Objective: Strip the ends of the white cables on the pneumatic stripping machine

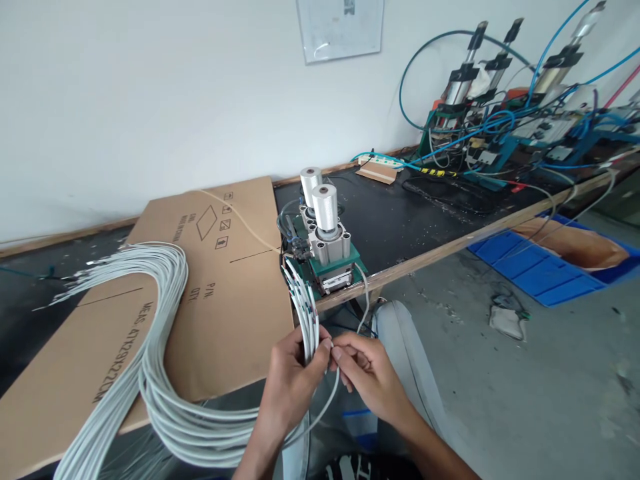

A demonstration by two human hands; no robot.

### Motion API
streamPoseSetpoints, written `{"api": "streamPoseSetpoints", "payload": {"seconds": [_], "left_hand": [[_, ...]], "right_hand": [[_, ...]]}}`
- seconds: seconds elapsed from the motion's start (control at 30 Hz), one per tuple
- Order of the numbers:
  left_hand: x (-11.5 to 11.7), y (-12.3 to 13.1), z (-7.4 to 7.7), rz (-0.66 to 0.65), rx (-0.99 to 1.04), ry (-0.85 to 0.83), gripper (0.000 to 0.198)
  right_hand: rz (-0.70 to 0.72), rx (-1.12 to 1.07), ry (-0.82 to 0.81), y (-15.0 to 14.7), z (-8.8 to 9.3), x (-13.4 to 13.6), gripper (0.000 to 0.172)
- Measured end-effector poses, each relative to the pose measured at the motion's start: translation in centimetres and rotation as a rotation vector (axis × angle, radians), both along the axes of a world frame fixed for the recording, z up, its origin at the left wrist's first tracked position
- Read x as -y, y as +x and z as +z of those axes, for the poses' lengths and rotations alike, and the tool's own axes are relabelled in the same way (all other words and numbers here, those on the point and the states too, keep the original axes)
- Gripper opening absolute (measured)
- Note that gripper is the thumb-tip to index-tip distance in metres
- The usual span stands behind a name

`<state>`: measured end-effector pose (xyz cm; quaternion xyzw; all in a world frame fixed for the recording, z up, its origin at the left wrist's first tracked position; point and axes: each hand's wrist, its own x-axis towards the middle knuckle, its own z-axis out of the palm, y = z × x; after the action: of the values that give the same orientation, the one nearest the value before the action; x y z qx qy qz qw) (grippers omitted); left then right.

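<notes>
My left hand [295, 373] is closed round a bunch of white cables [307, 320], whose ends point up beside a small pneumatic fixture [330, 250]. Touching it on the right, my right hand [367, 373] pinches a single white cable [331, 400] near its end, between thumb and forefinger. That cable curves down and left below my hands. A thick bundle of grey-white cables [163, 333] loops over a flattened cardboard sheet [230, 320], with stripped-looking ends at the far left. The exact tip of the single cable is hidden by my fingers.
Two silver cylinders top the fixture at the edge of the black table [390, 227]. Farther right stand machines [460, 87] with blue hoses. A blue bin [545, 267] lies on the floor below the table at right. My legs are under my hands.
</notes>
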<state>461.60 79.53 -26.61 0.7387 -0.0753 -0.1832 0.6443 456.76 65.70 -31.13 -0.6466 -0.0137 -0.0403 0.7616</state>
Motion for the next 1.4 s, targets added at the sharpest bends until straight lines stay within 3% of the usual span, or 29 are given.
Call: {"api": "streamPoseSetpoints", "payload": {"seconds": [0.3,0.47,0.57,0.73,0.83,0.97,1.07,1.4], "left_hand": [[0.3,0.7,1.2,-0.167,0.068,0.190,0.013],[0.6,1.1,1.0,-0.288,0.101,0.197,0.010],[0.5,0.9,0.8,-0.230,0.065,0.140,0.013],[0.3,-0.1,0.4,-0.021,-0.102,-0.040,0.027],[-0.1,-0.7,-0.3,0.063,-0.161,-0.136,0.037],[-0.6,-1.0,-1.2,0.120,-0.175,-0.214,0.043],[-0.6,-0.9,-1.3,0.087,-0.181,-0.257,0.046],[0.3,-0.8,-1.0,0.137,-0.186,-0.211,0.056]], "right_hand": [[0.016,0.194,-0.522,-0.8,2.3,2.5,0.031],[0.033,0.246,-0.667,-1.3,3.1,3.2,0.026],[0.002,0.186,-0.526,-1.3,2.6,2.6,0.029],[-0.060,-0.069,0.051,-0.7,0.5,-0.8,0.037],[-0.124,-0.111,0.208,-0.4,-0.2,-2.7,0.043],[-0.154,-0.120,0.263,-0.2,0.0,-3.6,0.047],[-0.176,-0.113,0.278,-0.2,0.3,-3.5,0.048],[-0.160,-0.080,0.158,0.1,0.0,-2.3,0.044]]}}
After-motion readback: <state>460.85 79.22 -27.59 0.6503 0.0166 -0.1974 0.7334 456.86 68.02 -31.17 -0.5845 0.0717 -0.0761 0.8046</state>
